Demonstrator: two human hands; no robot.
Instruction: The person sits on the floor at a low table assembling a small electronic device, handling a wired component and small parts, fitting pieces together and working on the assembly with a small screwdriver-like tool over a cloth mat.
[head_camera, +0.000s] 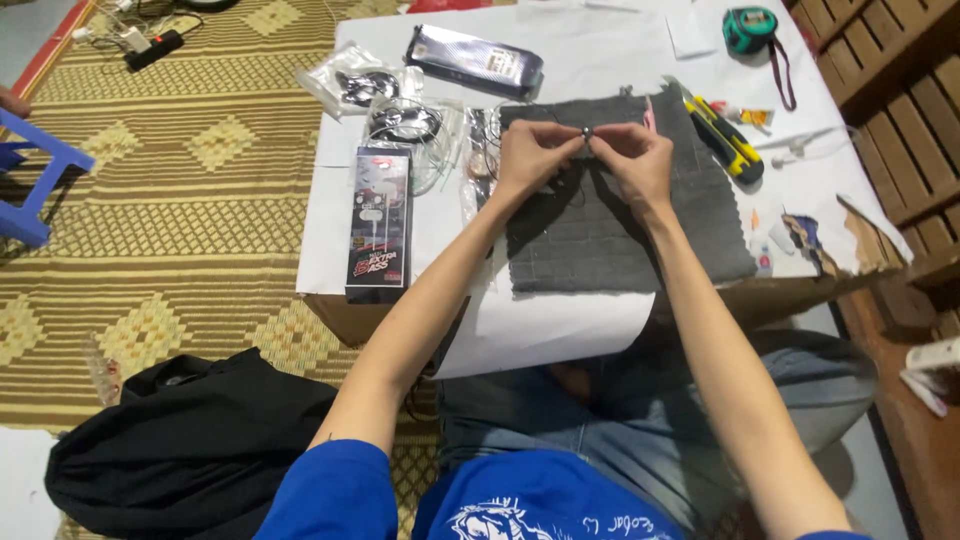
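**Both hands on the small part, over the grey cloth**

Nearest me a black bag (190, 440) lies on the woven mat (180, 220) by my knee. White paper (560, 325) hangs off the table's front edge. On it lies the grey cloth (610, 215), and over its far part my left hand (530, 155) and right hand (635, 160) meet, fingertips of both pinched on one tiny dark part (587, 131) with a thin wire. I judge this the fine fitting step; the next move calls for steady, light fingers. Left of the cloth lies a boxed earphone pack (380, 220); right, a yellow knife (728, 140); farthest, a green tape measure (750, 28).
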